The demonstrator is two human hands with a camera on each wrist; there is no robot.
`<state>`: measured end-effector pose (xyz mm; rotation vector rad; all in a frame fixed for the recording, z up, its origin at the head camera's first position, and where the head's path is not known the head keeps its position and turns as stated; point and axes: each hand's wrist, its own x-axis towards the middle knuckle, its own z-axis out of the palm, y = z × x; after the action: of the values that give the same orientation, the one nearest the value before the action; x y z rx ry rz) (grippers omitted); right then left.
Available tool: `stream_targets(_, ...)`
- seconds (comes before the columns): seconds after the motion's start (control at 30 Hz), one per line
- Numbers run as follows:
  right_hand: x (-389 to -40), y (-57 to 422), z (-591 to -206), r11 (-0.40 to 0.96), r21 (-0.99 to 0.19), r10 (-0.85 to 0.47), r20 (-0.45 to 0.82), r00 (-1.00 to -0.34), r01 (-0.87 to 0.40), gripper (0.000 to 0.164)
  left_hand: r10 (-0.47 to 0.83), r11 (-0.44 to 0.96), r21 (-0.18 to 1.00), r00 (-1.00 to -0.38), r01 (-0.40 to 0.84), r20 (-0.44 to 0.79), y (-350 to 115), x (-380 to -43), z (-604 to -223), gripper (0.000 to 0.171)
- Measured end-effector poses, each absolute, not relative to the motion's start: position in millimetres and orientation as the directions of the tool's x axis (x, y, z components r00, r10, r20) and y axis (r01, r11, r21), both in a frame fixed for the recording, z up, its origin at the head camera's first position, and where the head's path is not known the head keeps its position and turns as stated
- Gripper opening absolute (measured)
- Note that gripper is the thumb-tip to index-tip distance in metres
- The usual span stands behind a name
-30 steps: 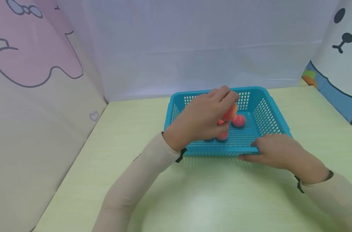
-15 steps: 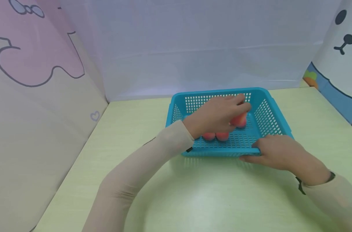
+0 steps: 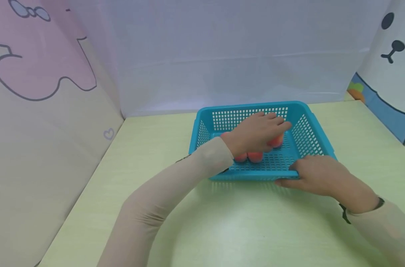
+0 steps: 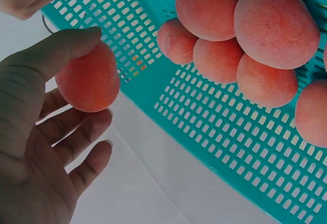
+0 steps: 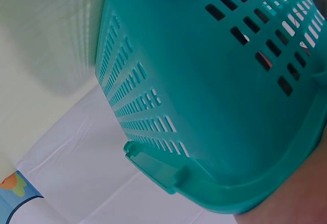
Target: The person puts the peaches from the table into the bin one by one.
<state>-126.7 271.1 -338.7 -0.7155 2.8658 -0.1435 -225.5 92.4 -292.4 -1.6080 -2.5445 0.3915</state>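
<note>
A blue-green plastic basket [image 3: 256, 173] with holed walls stands on the table and holds several red-orange peaches [image 4: 273, 25]. My left hand [image 3: 257, 133] reaches over the basket and pinches one peach [image 4: 89, 78] between thumb and fingers. In the left wrist view its other fingers are spread loosely beneath that peach. The head view shows this hand and its wrist covering part of the fruit, with peaches [image 3: 254, 157] below the wrist. At the basket's near right corner, my right hand [image 3: 317, 174] grips the rim, thumb outside and fingers over the edge.
The pale table [image 3: 242, 226] stretches in front of the basket and to both sides. A white sheet [image 3: 229, 55] hangs behind it. Printed cloth walls [image 3: 35, 141] stand at the left and right.
My left hand has moved right and down inside the basket with the peach, and its fingers look straighter now. The right hand has stayed on the rim.
</note>
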Motion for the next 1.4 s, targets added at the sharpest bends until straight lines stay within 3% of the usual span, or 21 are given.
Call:
stream_targets(0.53,-126.6,271.0,-337.9,0.883,-0.125,-0.468,-0.152,-0.87,-0.453,0.053,0.866,0.491,-0.091,-0.497,0.866,-0.061,96.4,-239.2,-292.9,0.035)
stream_targets(0.87,-127.5,271.9,-338.0,0.881,-0.132,-0.471,-0.164,-0.867,-0.454,0.054,0.853,0.496,-0.025,-0.492,0.868,-0.175,102.6,-239.7,-298.2,0.042)
stream_targets(1.13,-127.3,272.3,-336.4,0.879,-0.134,-0.474,-0.155,-0.867,-0.457,0.055,0.859,0.498,0.088,-0.477,0.862,-0.187,102.2,-240.4,-300.2,0.038)
stream_targets(1.4,-128.3,272.8,-337.2,0.878,-0.136,-0.476,-0.157,-0.866,-0.458,0.055,0.854,0.508,0.127,-0.479,0.852,-0.201,102.4,-241.4,-302.4,0.036)
